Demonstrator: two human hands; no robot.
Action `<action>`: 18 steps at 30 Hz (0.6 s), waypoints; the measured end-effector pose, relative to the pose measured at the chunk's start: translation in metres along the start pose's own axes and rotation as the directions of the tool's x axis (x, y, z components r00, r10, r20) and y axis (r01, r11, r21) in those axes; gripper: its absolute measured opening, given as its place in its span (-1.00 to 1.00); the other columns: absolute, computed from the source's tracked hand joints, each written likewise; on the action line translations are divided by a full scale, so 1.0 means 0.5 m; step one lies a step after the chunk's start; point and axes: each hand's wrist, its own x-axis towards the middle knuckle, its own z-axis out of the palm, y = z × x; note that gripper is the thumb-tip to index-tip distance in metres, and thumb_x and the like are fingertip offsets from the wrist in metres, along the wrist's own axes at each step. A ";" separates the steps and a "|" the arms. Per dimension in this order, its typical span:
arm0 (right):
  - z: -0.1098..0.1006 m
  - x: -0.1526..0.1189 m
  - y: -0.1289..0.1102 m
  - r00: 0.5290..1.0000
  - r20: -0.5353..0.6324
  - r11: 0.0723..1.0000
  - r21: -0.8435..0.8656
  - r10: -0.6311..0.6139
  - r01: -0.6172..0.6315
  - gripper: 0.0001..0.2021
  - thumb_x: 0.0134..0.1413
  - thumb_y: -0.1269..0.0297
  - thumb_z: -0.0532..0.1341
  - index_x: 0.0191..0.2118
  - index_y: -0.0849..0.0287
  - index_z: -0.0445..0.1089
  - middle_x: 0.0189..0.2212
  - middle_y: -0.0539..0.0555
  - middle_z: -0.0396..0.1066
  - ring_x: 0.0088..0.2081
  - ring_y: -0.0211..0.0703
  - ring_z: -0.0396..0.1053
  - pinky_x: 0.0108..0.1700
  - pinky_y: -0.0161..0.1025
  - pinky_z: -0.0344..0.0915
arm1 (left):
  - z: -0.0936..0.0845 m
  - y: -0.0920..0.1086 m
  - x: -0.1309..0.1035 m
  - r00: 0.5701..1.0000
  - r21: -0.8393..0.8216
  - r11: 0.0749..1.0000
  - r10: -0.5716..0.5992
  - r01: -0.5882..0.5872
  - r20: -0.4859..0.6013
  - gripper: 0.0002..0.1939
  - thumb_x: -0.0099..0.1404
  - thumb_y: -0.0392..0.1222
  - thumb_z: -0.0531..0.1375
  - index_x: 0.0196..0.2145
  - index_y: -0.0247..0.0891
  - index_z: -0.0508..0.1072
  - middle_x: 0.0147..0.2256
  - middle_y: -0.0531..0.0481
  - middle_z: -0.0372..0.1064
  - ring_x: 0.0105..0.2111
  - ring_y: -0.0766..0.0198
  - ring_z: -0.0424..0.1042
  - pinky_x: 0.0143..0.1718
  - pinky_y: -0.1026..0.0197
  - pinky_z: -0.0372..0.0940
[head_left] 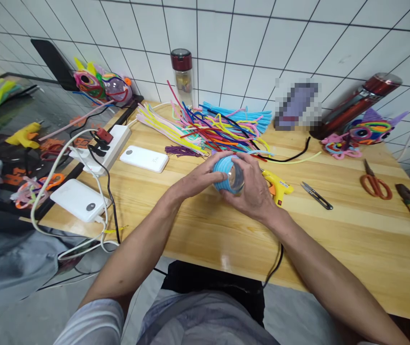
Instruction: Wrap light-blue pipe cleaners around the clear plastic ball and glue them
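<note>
Two hands share one ball, the left hand [205,176] on its left side and the right hand [251,189] on its right. The ball [230,174] sits between them over the middle of the table [205,230], on the near side of the heaped pipe cleaners [222,132]; whether it touches the wood I cannot tell. Blue bands ring its left part, while the right part shows clear and bare.

Left fingers are bent over the far left side, with the thumb pressed across the blue front. Right fingers curve around the bare side, and that thumb reaches under the near edge. Both hands are closed on the ball; the fingertips on the far side are hidden.

It looks light, a thin, stiff shell, probably smooth enough to slip in dry fingers and likely to dent or crack under a hard pinch. The bands look soft and may slide if rubbed sideways. A broad, gentle hold from both sides seems best, spread fingers steadying the bare shell, a thumb flat on the blue.

Just right of the right hand lies a glue gun [279,184], with snips [318,196] farther right.
</note>
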 end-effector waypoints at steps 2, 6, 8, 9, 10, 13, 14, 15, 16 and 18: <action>-0.004 0.003 -0.001 0.999 -0.029 1.000 -0.022 -0.020 0.020 -0.18 0.17 0.11 0.41 0.46 0.01 0.07 0.40 0.40 0.25 0.41 0.41 0.29 0.36 0.47 0.35 | 0.004 0.000 0.001 1.000 -0.061 0.998 -0.007 0.006 -0.017 -0.14 0.27 0.07 0.32 0.45 -0.21 0.28 0.49 -0.22 0.19 0.48 -0.25 0.19 0.52 -0.22 0.13; -0.010 0.005 0.000 0.999 -0.040 0.999 -0.031 -0.033 0.031 -0.14 0.16 0.11 0.42 0.47 -0.01 0.04 0.41 0.40 0.24 0.42 0.45 0.27 0.40 0.53 0.27 | 0.017 -0.005 0.006 0.998 -0.205 0.978 -0.038 0.027 -0.051 -0.05 0.22 0.15 0.36 0.45 -0.24 0.22 0.48 -0.29 0.18 0.48 -0.26 0.20 0.48 -0.20 0.20; -0.011 0.005 0.000 0.999 -0.027 1.000 -0.017 -0.023 0.022 -0.14 0.16 0.11 0.43 0.48 -0.03 0.04 0.42 0.39 0.23 0.43 0.45 0.26 0.40 0.53 0.28 | 0.023 -0.009 0.007 0.996 -0.243 0.969 -0.055 0.039 -0.063 -0.06 0.20 0.15 0.39 0.42 -0.21 0.23 0.45 -0.27 0.23 0.46 -0.25 0.24 0.46 -0.19 0.23; -0.012 0.005 0.000 1.000 -0.022 1.000 -0.010 -0.016 0.016 -0.14 0.16 0.11 0.43 0.48 -0.04 0.04 0.43 0.38 0.22 0.44 0.45 0.26 0.40 0.53 0.27 | 0.026 -0.010 0.008 0.996 -0.253 0.967 -0.059 0.039 -0.073 -0.07 0.19 0.15 0.40 0.41 -0.21 0.24 0.43 -0.26 0.27 0.45 -0.24 0.27 0.44 -0.19 0.25; -0.014 0.005 -0.001 1.000 -0.018 1.000 -0.004 -0.010 0.010 -0.14 0.16 0.11 0.43 0.48 -0.04 0.05 0.44 0.38 0.22 0.44 0.45 0.25 0.40 0.54 0.27 | 0.028 -0.011 0.009 0.995 -0.255 0.966 -0.059 0.035 -0.086 -0.08 0.18 0.14 0.41 0.39 -0.20 0.25 0.40 -0.25 0.31 0.42 -0.23 0.30 0.42 -0.18 0.28; -0.024 0.009 -0.001 1.000 0.003 1.000 0.029 -0.007 0.007 -0.19 0.20 0.07 0.43 0.48 -0.05 0.12 0.44 0.36 0.24 0.44 0.44 0.26 0.42 0.55 0.25 | 0.027 -0.010 0.009 0.991 -0.220 0.976 -0.037 0.009 -0.126 -0.14 0.17 0.12 0.41 0.34 -0.21 0.31 0.31 -0.22 0.40 0.34 -0.20 0.38 0.36 -0.16 0.33; -0.030 0.011 0.000 1.000 0.017 0.999 0.053 -0.004 0.004 -0.23 0.23 0.05 0.42 0.47 -0.05 0.16 0.43 0.34 0.27 0.44 0.42 0.27 0.42 0.53 0.27 | 0.025 -0.010 0.009 0.991 -0.196 0.981 -0.023 -0.003 -0.131 -0.16 0.17 0.12 0.40 0.33 -0.22 0.32 0.30 -0.22 0.42 0.33 -0.19 0.39 0.36 -0.16 0.33; -0.036 0.014 0.003 1.000 0.027 0.996 0.086 0.007 -0.009 -0.29 0.27 0.02 0.40 0.45 -0.06 0.21 0.42 0.32 0.31 0.43 0.39 0.29 0.41 0.49 0.31 | 0.024 -0.009 0.009 0.991 -0.169 0.985 -0.007 -0.015 -0.133 -0.17 0.18 0.11 0.39 0.32 -0.22 0.33 0.30 -0.22 0.42 0.33 -0.19 0.39 0.37 -0.16 0.32; -0.043 0.017 0.007 0.999 0.028 0.992 0.123 0.031 -0.035 -0.37 0.33 0.01 0.37 0.42 -0.07 0.26 0.40 0.29 0.36 0.42 0.35 0.33 0.38 0.43 0.37 | 0.023 -0.009 0.009 0.991 -0.140 0.990 0.008 -0.027 -0.134 -0.18 0.18 0.10 0.39 0.32 -0.22 0.33 0.30 -0.23 0.42 0.34 -0.19 0.38 0.39 -0.17 0.30; -0.055 0.024 0.017 0.993 -0.003 0.975 0.193 0.118 -0.115 -0.56 0.44 0.02 0.29 0.33 -0.07 0.39 0.33 0.25 0.46 0.35 0.24 0.42 0.24 0.27 0.53 | 0.022 -0.008 0.008 0.990 -0.079 0.996 0.028 -0.039 -0.135 -0.20 0.18 0.08 0.40 0.30 -0.22 0.34 0.32 -0.25 0.40 0.36 -0.21 0.36 0.41 -0.20 0.27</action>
